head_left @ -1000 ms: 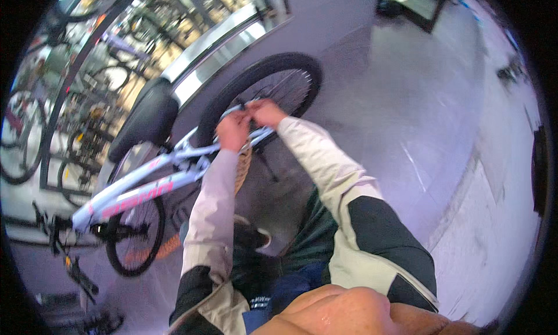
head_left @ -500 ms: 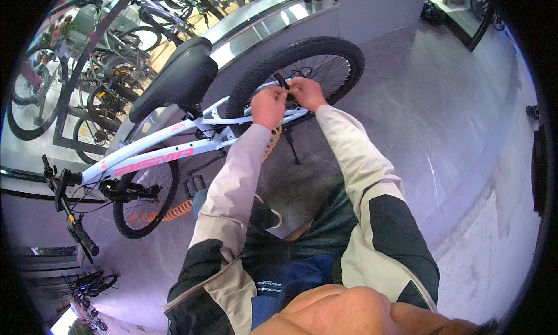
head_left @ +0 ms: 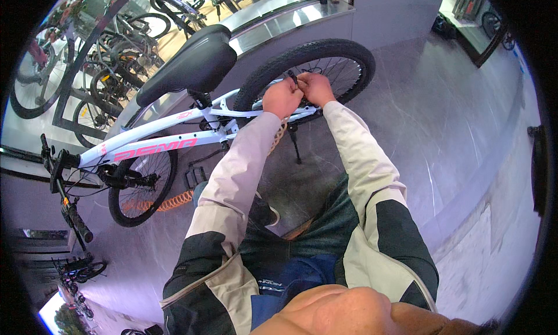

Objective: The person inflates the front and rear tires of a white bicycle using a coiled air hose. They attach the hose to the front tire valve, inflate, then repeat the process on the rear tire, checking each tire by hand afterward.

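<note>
The fingers (head_left: 297,91) of both hands are curled in close, tips nearly meeting beside a small black piece (head_left: 292,77) that juts up between them; whether either hand, or both, grips it I cannot tell, since the knuckles hide the contact. The left hand (head_left: 281,99) comes in from the saddle side with its back showing, the right hand (head_left: 317,90) from the other side, wrist bent inward. Both are in front of the spokes of the rear wheel (head_left: 251,79), inside its knobby black tyre.

Just below the left hand, a coiled orange hose (head_left: 278,140) hangs beside the sleeve; more orange coil shows by the front wheel (head_left: 118,210). The bicycle (head_left: 133,151) — white frame, pink markings — stretches leftward from the hands, with its black saddle (head_left: 192,66) above the frame and the handlebar (head_left: 75,220) at far left. A black kickstand (head_left: 295,144) reaches down to the grey floor (head_left: 418,97) near the right forearm.

Farther out, beyond the rear wheel, runs a shiny ledge (head_left: 290,20) — and behind glass at upper left, more bikes (head_left: 110,65) stand crowded together.
</note>
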